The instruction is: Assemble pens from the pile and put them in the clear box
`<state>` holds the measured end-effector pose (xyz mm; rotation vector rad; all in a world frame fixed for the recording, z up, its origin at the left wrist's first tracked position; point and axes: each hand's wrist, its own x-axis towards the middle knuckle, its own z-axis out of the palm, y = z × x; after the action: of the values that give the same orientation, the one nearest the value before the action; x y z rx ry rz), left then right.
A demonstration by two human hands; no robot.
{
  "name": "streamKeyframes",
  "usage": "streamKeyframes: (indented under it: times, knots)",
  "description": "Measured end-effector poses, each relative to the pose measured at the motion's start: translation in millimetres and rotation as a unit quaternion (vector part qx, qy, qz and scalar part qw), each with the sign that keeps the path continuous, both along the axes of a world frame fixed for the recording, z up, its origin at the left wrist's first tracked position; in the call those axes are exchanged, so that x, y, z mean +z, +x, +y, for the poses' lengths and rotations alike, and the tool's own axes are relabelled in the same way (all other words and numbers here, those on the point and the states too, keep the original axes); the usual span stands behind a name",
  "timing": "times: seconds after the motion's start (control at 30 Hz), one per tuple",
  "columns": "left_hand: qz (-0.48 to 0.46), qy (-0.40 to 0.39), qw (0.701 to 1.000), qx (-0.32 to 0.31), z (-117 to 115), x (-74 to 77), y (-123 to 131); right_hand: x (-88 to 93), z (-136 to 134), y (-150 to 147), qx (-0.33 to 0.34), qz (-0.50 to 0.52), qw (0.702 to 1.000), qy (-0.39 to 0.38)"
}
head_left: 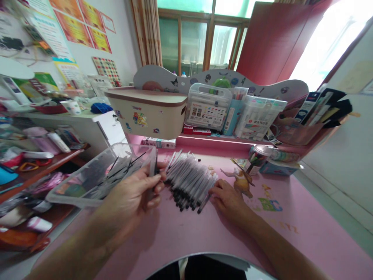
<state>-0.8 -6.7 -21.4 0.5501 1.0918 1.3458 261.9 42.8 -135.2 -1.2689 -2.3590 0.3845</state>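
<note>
1. The left hand (136,194) is closed on the right-hand wall of the clear box (96,175), with the thumb on top and the fingers curled round the rim. The box is tipped and sits at the left edge of the table (189,233), and part of it seems to hang past that edge. I judge that one wall is a thin hold for a tilted box. If the fingers slip, the box could swing down off the edge.

2. Thin black sticks (125,165) lie loose inside the box and lean toward its open side. More tilt would likely send them sliding out, either onto the table or down onto the cluttered shelf (43,167) at the left, where they would be hard to find.

3. The right hand (225,198) lies low on the table with bent fingers against the near right end of the pile of pens (189,181). I cannot tell whether it pinches a pen or only touches them.

4. The pile lies mid-table, fanned out and unbound, touching the box's corner. A push from either hand, or a bump from the box, could roll the pens apart toward the near edge.

5. A can (258,157) stands toward the back right, near the pile. A wide sweep of the right arm might knock it over.
</note>
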Motion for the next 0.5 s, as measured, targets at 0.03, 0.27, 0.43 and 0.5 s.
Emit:
streamKeyframes:
  times: [0.03, 0.27, 0.43, 0.5]
  knots:
    - [0.029, 0.004, 0.999, 0.016, 1.0, 4.5, -12.0, -0.2, 0.1, 0.2, -0.005, -0.008, 1.0, 0.0]
    - [0.212, -0.022, 0.968, 0.135, 15.1, 35.3, -79.9, 3.2, 1.1, 0.0, -0.002, -0.062, 0.998, 0.017]
    - [0.309, -0.032, 0.944, 0.11, 27.0, 20.4, -121.3, 1.3, 0.5, -1.4, -0.019, -0.052, 0.998, 0.027]
    - [0.346, 0.028, 0.935, 0.07, 27.8, 10.4, -132.6, -0.3, 0.7, -1.2, -0.027, -0.054, 0.998, 0.027]
